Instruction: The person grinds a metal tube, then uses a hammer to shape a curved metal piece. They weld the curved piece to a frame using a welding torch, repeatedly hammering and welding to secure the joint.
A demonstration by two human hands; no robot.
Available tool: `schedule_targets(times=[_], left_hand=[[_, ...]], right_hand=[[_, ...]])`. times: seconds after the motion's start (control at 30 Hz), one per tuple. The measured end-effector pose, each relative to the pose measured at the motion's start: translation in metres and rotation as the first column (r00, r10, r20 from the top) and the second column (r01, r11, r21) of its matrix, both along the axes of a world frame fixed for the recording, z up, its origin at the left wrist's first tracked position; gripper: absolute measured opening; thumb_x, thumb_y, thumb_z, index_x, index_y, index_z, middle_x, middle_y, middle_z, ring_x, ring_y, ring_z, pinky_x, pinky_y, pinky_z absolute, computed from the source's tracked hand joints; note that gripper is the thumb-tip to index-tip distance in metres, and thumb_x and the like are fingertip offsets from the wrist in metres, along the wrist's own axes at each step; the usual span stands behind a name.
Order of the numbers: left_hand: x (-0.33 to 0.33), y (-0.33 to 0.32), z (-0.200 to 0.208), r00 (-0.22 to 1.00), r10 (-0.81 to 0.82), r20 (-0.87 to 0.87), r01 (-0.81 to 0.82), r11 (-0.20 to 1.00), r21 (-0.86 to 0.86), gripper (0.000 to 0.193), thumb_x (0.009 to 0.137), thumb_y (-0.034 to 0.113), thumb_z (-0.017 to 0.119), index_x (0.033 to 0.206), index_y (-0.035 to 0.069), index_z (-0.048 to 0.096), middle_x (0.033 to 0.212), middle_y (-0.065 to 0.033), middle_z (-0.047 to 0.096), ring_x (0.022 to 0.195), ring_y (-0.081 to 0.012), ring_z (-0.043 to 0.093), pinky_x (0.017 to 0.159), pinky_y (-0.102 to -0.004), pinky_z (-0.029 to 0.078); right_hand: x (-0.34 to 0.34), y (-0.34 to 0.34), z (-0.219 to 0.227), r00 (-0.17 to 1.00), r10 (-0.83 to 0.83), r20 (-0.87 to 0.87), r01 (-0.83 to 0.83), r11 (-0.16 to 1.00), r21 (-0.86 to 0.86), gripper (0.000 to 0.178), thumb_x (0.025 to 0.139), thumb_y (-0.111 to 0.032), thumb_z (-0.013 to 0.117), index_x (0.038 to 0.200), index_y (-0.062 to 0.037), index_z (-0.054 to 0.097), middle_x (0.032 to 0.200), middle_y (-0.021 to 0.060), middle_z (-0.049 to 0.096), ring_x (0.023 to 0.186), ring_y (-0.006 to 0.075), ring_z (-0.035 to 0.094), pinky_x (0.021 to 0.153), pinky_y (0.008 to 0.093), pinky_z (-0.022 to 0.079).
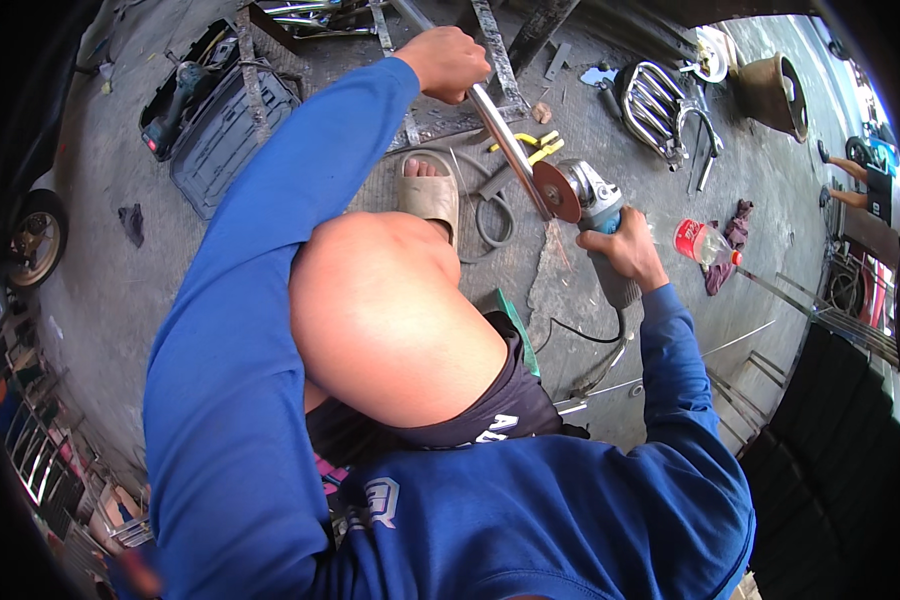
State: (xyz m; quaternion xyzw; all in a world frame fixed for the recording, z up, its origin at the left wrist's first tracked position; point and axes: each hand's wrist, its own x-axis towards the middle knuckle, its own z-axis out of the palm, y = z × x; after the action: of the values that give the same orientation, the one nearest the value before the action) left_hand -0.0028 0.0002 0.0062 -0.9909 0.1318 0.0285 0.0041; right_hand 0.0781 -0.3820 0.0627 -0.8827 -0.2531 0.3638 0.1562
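Metal tube [511,150] clenched in ur L hand [444,64], grinder [598,200] grasped in ur R hand [630,248]; keep disc [557,192] steady, press light imo.

A grey, stained concrete floor [95,330] spreads beneath the work. On its upper left lies an open tool case [225,160], with a small dark rag [131,225] nearer the left edge. Toward the middle are a looped grey hose [511,225] and, just beside it, a yellow tool [548,146]. Farther right, bent chrome tubes [650,105] lie near a brown pot [770,95]. A red-labelled plastic bottle [705,243] is beside a maroon cloth [737,230]; whether it stands or lies is hard to tell from above.
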Motion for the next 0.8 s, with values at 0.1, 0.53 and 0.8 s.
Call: schedule_targets(times=[0.1,0.53,0.8], left_hand=[[-0.001,0.000,0.001,1.000,0.008,-0.010,-0.008,1.000,-0.008,0.010,0.068,0.016,0.075,0.077,0.011,0.076,0.085,-0.0099,0.076,0.084,-0.0330,0.076,0.076,-0.0452,0.061],[-0.001,0.001,-0.004,0.999,0.009,0.033,-0.008,1.000,-0.020,0.013,0.064,0.019,0.078,0.074,0.011,0.076,0.079,-0.0110,0.075,0.081,-0.0340,0.076,0.074,-0.0450,0.062],[-0.001,0.000,-0.005,0.999,0.012,0.044,-0.010,0.999,-0.043,0.011,0.065,0.017,0.077,0.074,0.011,0.076,0.081,-0.0110,0.076,0.082,-0.0339,0.076,0.075,-0.0449,0.062]], right_hand=[[-0.004,-0.002,-0.008,1.000,-0.025,0.006,0.025,0.998,0.054,0.060,0.063,-0.034,0.085,0.095,0.0139,0.071,0.085,0.0208,0.074,0.077,0.0272,0.072,0.078,0.0405,0.058],[-0.012,-0.001,-0.014,0.998,-0.063,-0.005,0.063,0.994,0.085,0.053,0.065,-0.030,0.086,0.097,0.0105,0.073,0.087,0.0186,0.076,0.078,0.0257,0.073,0.079,0.0387,0.058],[-0.014,-0.002,-0.012,0.998,-0.058,-0.004,0.058,0.990,0.127,0.054,0.065,-0.029,0.086,0.100,0.0103,0.073,0.089,0.0184,0.076,0.081,0.0258,0.073,0.082,0.0396,0.058]])
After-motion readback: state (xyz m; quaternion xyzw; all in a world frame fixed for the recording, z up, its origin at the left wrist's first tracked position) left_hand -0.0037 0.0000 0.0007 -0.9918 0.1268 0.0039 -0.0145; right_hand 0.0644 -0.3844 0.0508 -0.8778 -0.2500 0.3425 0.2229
